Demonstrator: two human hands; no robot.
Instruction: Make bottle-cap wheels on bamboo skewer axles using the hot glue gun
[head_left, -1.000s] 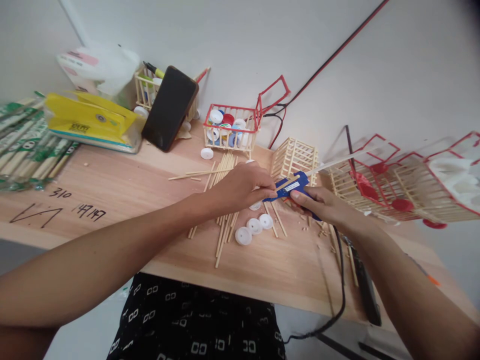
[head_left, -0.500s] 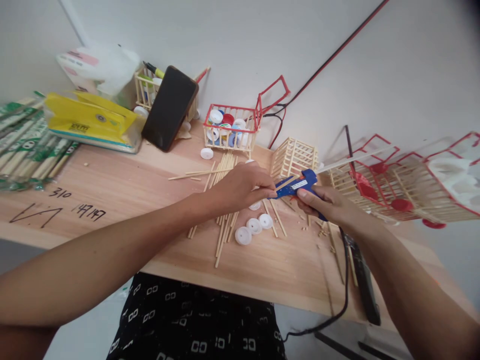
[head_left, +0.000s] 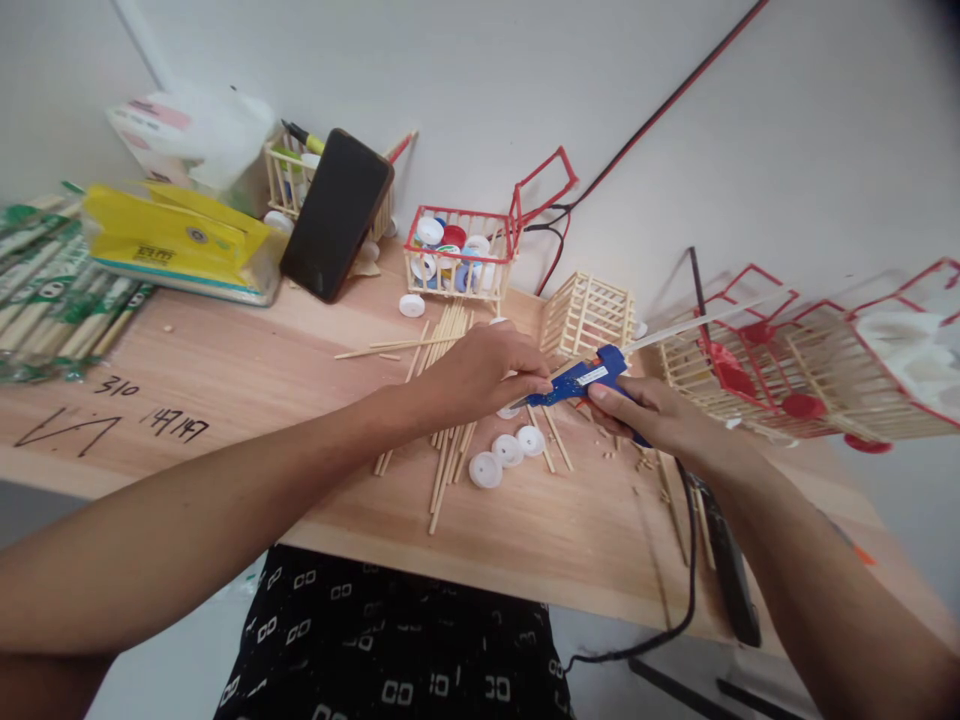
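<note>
Wooden table (head_left: 225, 370): loose sticks (head_left: 442, 440), white caps (head_left: 507, 452), yellow pack (head_left: 176, 245).

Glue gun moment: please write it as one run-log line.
right hand: holds blue glue gun | left hand: fingers at its nozzle | below: white caps, sticks

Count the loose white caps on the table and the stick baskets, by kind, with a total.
Loose white caps near the hands: 4, e.g.
White cap by the red-rimmed basket: 1
Red-rimmed basket of caps: 1
Plain stick basket: 1
Total: 7
</note>
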